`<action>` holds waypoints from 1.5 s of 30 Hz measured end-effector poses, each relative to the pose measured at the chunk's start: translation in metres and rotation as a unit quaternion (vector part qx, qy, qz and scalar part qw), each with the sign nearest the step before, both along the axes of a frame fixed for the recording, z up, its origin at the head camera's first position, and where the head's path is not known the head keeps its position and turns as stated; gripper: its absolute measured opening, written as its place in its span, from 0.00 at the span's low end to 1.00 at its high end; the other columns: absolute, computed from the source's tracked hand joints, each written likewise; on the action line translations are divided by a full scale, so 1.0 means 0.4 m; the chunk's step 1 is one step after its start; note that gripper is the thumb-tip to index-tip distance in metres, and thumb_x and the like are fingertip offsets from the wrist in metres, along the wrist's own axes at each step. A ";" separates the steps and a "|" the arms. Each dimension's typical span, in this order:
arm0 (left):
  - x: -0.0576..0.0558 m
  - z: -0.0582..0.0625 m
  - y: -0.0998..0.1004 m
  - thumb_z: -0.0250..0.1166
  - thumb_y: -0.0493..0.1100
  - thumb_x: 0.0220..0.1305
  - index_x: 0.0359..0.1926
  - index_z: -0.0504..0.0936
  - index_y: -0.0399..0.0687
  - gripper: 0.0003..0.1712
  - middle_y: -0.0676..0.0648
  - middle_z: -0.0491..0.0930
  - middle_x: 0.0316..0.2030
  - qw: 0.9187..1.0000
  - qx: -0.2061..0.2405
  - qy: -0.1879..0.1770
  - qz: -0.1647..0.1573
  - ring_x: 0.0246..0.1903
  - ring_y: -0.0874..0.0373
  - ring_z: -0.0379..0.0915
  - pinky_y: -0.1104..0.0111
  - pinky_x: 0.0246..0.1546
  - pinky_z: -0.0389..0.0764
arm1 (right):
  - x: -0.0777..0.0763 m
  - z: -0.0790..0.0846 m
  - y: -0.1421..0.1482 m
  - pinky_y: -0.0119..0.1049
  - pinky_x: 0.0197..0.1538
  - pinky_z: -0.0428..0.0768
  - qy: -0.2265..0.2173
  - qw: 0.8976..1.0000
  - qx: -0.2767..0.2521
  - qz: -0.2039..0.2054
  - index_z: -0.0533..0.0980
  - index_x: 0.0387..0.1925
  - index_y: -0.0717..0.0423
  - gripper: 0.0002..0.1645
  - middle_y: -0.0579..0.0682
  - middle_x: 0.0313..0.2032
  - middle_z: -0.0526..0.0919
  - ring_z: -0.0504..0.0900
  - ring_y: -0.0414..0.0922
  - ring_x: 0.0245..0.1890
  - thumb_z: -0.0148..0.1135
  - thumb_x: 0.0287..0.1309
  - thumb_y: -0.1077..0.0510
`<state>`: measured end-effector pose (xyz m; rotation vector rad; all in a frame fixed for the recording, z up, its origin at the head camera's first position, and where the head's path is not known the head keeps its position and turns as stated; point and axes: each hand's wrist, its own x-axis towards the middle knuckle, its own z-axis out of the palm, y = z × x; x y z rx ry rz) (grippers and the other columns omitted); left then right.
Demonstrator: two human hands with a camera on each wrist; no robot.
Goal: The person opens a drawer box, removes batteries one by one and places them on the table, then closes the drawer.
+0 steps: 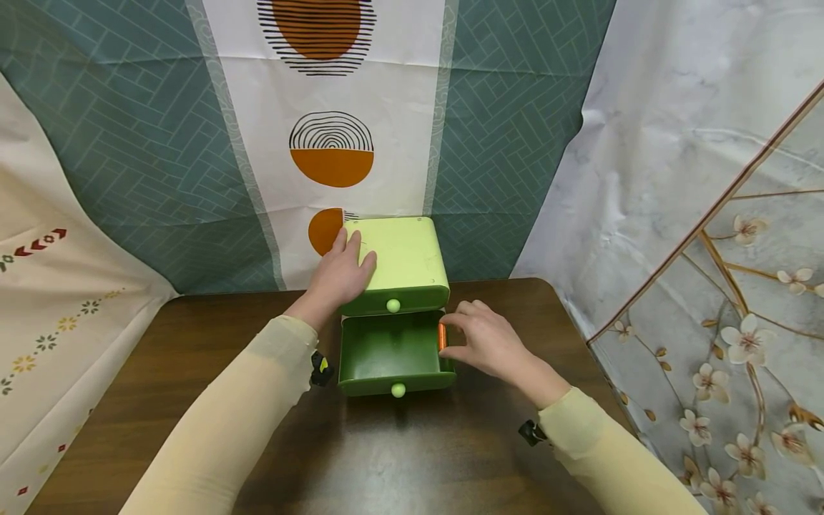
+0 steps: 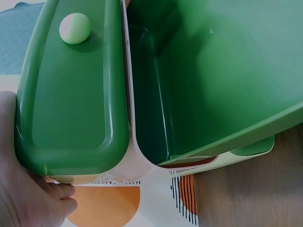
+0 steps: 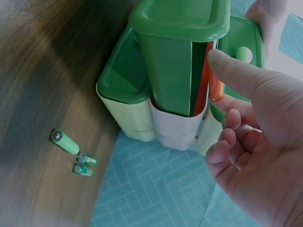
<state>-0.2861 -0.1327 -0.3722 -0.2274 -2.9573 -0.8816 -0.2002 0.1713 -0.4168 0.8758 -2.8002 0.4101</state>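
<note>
A small drawer cabinet [image 1: 405, 250] with a pale green top stands on the table. Its middle drawer [image 1: 386, 350] is pulled out, while the top drawer [image 1: 412, 299] is closed. My left hand [image 1: 340, 272] rests on the cabinet's top left corner, some fingers reaching down its side in the left wrist view. Thumb and index finger of my right hand [image 1: 486, 340] pinch an orange cylinder [image 3: 216, 87], battery-like, upright along the outer right side of the open drawer. The other right fingers are loosely curled.
A large green battery [image 3: 65, 142] and two smaller green batteries [image 3: 85, 164] are on the table in the right wrist view; my right hand seems to hide them in the head view. Behind the cabinet hangs a patterned cloth [image 1: 399, 164]. The brown table [image 1: 257, 343] has rounded back corners.
</note>
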 end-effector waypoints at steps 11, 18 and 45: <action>-0.002 0.000 0.000 0.40 0.63 0.87 0.90 0.45 0.41 0.46 0.36 0.34 0.89 1.000 -0.003 0.002 0.001 0.84 0.31 0.46 0.42 0.83 0.52 | 0.001 0.000 0.047 0.35 0.33 0.71 0.012 1.000 -0.019 -0.016 0.89 0.57 0.52 0.31 0.39 0.32 0.71 0.69 0.41 0.36 0.90 0.54 0.47; 0.005 0.001 0.000 0.41 0.61 0.88 0.90 0.46 0.40 0.45 0.35 0.35 0.89 1.000 -0.005 0.005 0.000 0.84 0.31 0.46 0.41 0.83 0.52 | -0.003 -0.009 0.076 0.37 0.33 0.72 0.012 0.999 -0.020 -0.030 0.89 0.57 0.52 0.31 0.39 0.33 0.72 0.70 0.42 0.37 0.90 0.53 0.48; 0.000 0.000 0.001 0.41 0.62 0.88 0.90 0.46 0.41 0.45 0.35 0.35 0.89 1.000 0.002 0.006 -0.001 0.84 0.31 0.46 0.41 0.83 0.51 | -0.039 -0.050 0.169 0.45 0.39 0.83 -0.065 0.996 0.012 -0.062 0.87 0.58 0.57 0.27 0.38 0.33 0.84 0.82 0.41 0.35 0.85 0.60 0.52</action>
